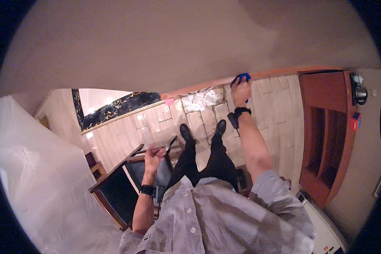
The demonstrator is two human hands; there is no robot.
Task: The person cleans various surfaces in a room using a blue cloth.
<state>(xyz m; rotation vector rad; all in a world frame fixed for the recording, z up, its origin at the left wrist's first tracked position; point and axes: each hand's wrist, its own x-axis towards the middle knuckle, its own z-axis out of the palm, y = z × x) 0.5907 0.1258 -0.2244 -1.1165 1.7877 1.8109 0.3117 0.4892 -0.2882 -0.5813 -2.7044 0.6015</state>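
Note:
My right hand point(241, 91) is closed on a blue cloth point(245, 76), pressed at the orange-brown ledge point(273, 73) along the foot of the beige wall. My left hand point(154, 156) hangs over a dark-seated wooden chair point(146, 168) with its fingers apart. A scraper-like tool with a dark handle point(172, 140) shows beside its fingertips; whether they touch it cannot be told. Both wrists bear black bands with small boxes. Between my hands, on the floor near the wall, lies a heap of white scraps point(200, 100), with a pink piece point(169, 101) to its left.
A reddish-brown shelf unit point(322, 95) stands at the right, with an electric kettle point(360, 95) and a red box point(356, 122) beyond. A white appliance point(320, 222) is at the lower right. Translucent plastic sheeting point(41, 165) covers something at the left, near a black-and-gold marbled border point(120, 109).

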